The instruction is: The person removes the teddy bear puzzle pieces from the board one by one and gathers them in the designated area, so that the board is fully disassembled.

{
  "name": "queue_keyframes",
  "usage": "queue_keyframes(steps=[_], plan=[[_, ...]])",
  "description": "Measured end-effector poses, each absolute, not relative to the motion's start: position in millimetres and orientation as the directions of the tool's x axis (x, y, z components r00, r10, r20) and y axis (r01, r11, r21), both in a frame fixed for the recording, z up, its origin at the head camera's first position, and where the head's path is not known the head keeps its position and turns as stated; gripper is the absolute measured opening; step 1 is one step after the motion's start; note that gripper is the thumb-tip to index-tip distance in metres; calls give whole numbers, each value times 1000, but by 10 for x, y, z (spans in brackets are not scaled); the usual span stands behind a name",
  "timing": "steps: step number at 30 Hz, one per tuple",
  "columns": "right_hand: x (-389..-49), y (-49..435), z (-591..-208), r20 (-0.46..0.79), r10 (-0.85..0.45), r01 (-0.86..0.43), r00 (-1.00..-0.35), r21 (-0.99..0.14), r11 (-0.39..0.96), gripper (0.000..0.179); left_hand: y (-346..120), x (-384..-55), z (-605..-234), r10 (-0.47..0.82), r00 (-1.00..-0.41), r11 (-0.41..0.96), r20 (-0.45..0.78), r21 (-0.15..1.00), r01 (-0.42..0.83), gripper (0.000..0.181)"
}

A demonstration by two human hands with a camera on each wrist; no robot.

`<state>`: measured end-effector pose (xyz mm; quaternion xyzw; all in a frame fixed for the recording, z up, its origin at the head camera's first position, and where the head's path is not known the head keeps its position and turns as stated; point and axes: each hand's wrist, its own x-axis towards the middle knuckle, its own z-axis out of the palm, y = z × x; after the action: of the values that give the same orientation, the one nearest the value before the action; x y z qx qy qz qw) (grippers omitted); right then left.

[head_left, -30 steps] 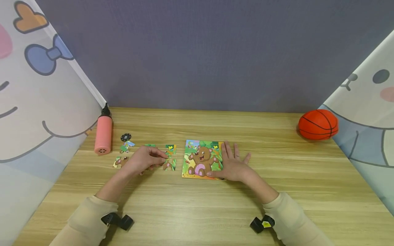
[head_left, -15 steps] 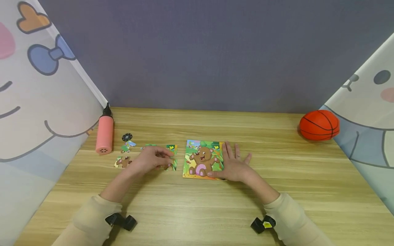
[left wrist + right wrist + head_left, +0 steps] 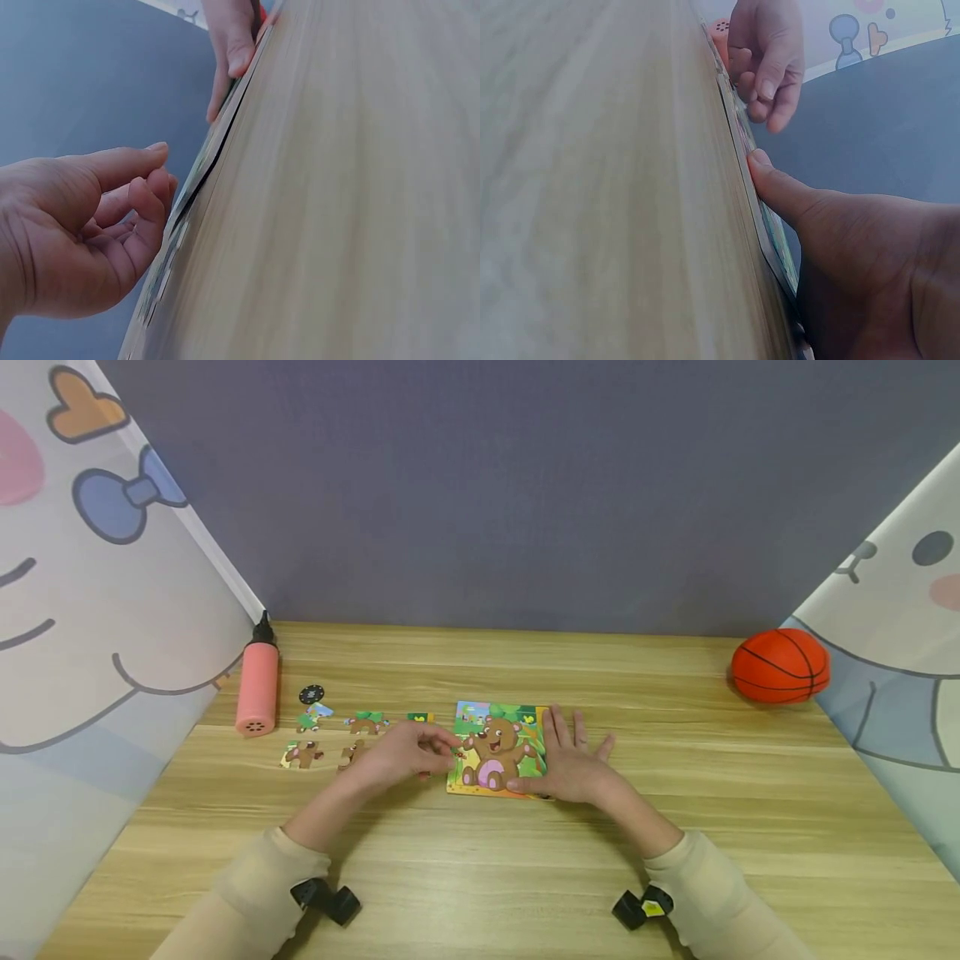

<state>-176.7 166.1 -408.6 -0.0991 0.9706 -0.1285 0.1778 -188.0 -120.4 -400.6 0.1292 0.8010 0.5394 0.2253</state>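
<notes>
Puzzle (image 3: 497, 752) sat mid-frame, looked light, stiff, probably slick; best held by edges. Right hand (image 3: 573, 764) lay flat on it, fingers spread; left hand (image 3: 405, 752) curled loosely, nothing visibly held. Counted: one puzzle, at least five pieces (image 3: 302, 754), one chip (image 3: 311, 694), one bottle (image 3: 258, 689), one ball (image 3: 780, 666) far right.

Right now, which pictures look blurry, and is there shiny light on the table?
Head view: fairly clear, pale shine on the table in front of the bear picture; left wrist view: table smeared; right wrist view: table smeared too, the right hand darker below.
</notes>
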Motion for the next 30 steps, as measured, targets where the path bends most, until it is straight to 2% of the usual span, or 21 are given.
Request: queue_keyframes(steps=[8,19,30], plan=[[-1761,1647,-4076,-313,-236,-149,-920,-276,949,137,-1076,-1876,-3992,482,-849,390,-217,921,-13,35],[-1772,1659,-4071,-310,-242,-153,-919,-286,946,136,-1001,-1882,-3980,475,-845,505,-246,862,33,55],[-1745,1653,-4046,-299,-246,-154,-922,-300,941,134,-972,-1888,-3986,485,-847,521,-219,850,79,53]])
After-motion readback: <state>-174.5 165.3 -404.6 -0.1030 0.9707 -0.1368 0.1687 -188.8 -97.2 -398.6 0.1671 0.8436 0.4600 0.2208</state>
